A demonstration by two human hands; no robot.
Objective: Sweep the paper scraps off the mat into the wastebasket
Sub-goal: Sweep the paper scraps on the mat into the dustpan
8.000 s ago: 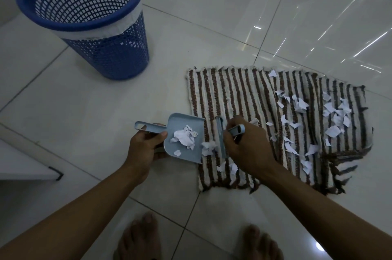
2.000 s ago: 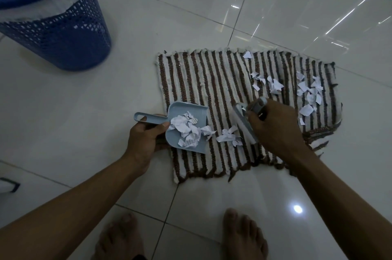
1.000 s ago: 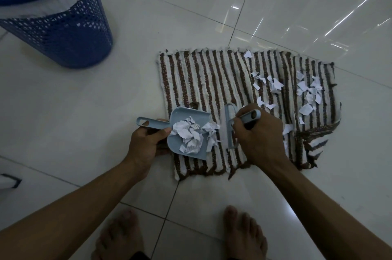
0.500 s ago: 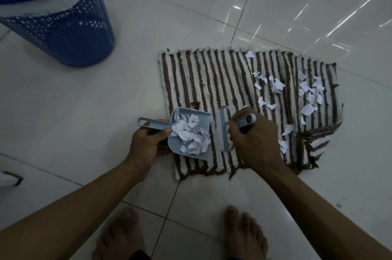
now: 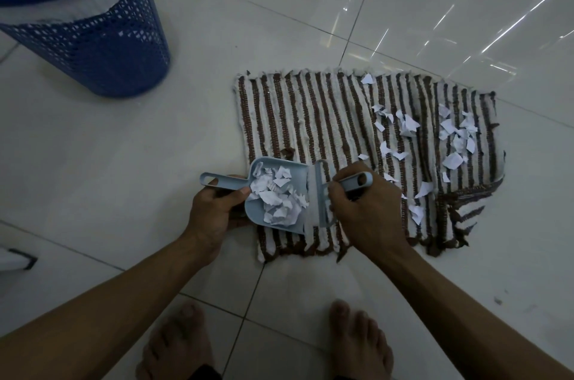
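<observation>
A brown-and-white striped mat (image 5: 310,119) lies on the tiled floor. My left hand (image 5: 214,212) grips the handle of a small light-blue dustpan (image 5: 273,223) resting on the mat's near left corner, heaped with white paper scraps (image 5: 279,199). My right hand (image 5: 366,209) grips the handle of a matching small brush (image 5: 323,193), its head right against the pan's open edge. Several loose scraps (image 5: 453,137) still lie on the right half of the mat. The blue mesh wastebasket (image 5: 90,38) stands at the upper left.
My two bare feet (image 5: 357,342) stand on the tiles just below the mat. A white object with a dark corner (image 5: 15,258) pokes in at the left edge. Glossy floor tiles (image 5: 435,7) surround the mat.
The brush has swept left across the mat, pushing the scraps in front of it into the dustpan, and now sits against the pan's edge. The dustpan stays in place.
</observation>
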